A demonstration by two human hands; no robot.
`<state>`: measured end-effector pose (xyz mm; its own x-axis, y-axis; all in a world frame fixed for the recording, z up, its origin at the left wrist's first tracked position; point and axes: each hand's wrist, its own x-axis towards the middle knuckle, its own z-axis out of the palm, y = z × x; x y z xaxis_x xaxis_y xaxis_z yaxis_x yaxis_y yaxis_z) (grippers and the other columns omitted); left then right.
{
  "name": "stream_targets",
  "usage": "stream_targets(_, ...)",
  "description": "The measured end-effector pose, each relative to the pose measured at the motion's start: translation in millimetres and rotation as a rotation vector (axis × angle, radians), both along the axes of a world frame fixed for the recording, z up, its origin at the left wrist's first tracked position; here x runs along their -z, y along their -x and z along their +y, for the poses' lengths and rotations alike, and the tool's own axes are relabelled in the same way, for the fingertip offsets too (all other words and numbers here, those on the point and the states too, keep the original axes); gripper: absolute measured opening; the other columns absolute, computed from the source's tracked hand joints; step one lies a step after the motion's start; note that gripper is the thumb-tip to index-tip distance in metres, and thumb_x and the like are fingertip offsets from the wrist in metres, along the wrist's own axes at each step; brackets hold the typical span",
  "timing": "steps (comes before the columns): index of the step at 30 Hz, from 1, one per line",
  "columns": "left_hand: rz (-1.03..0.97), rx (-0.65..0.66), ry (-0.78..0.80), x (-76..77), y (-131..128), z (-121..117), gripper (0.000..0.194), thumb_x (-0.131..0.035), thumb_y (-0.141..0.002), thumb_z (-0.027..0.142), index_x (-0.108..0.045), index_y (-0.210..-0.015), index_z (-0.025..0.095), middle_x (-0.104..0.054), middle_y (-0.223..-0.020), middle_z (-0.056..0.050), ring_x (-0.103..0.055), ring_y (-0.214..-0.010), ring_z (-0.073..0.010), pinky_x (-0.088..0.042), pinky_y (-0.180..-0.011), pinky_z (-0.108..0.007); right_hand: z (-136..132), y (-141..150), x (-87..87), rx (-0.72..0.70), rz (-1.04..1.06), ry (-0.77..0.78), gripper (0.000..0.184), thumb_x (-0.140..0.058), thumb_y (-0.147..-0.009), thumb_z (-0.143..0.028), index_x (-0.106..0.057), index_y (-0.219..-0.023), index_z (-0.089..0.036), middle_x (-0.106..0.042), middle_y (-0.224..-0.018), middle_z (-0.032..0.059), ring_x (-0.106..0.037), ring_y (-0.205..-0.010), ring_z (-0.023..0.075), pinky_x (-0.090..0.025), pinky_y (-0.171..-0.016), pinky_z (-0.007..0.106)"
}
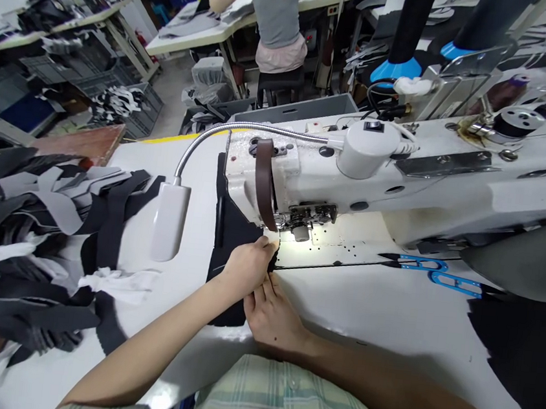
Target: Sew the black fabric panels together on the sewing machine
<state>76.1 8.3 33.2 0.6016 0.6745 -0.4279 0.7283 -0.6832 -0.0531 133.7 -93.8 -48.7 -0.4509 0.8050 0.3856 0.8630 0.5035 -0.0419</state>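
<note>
A black fabric piece lies flat on the white machine table, partly under the head of a sewing machine. My left hand is closed at the fabric's right edge, its fingertips just in front of the lit needle area. Just below it, my right hand has its fingers pressed together on the same edge, close to my left fingers. Both hands cover part of the fabric edge, and the needle itself is hard to make out. A brown strap hangs down the front of the machine head.
Left of the machine are a white gooseneck lamp and a heap of grey, black and white fabric pieces. Blue thread snips lie at the right, near black fabric. A person sits at another table behind.
</note>
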Motion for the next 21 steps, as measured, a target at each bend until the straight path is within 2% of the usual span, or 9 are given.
stream_targets(8, 0.015, -0.028, 0.05, 2.2, 3.6, -0.4, 0.03, -0.038, -0.088, 0.01, -0.054, -0.113, 0.013, -0.06, -0.101, -0.011, -0.064, -0.074, -0.0177, -0.047, -0.061, -0.026, -3.8, -5.7, 3.6, 0.095, 0.003, -0.148, 0.037, -0.038, -0.084, -0.012, -0.062, -0.107, 0.005, -0.066, -0.106, 0.0279, -0.063, -0.103, 0.0323, -0.048, -0.091, 0.044)
stream_targets(18, -0.024, -0.046, 0.032, 7.5, 9.1, 1.6, 0.039, -0.04, -0.087, 0.009, -0.051, -0.124, 0.014, -0.058, -0.098, -0.01, -0.063, -0.076, -0.0195, -0.047, -0.059, -0.028, -8.1, -4.9, 7.0, 0.086, 0.012, -0.118, 0.036, -0.037, -0.085, -0.009, -0.062, -0.106, 0.006, -0.065, -0.105, 0.0294, -0.063, -0.103, 0.0345, -0.051, -0.087, 0.045)
stream_targets(21, -0.115, -0.045, 0.004, 12.2, 13.0, -0.5, 0.037, -0.037, -0.087, 0.008, -0.056, -0.118, 0.014, -0.059, -0.093, -0.009, -0.062, -0.079, -0.019, -0.048, -0.064, -0.028, -12.0, -2.6, 8.3, -0.006, 0.083, -0.049, 0.035, -0.037, -0.087, -0.009, -0.063, -0.108, -0.002, -0.067, -0.107, 0.0224, -0.063, -0.104, 0.0291, -0.048, -0.094, 0.042)
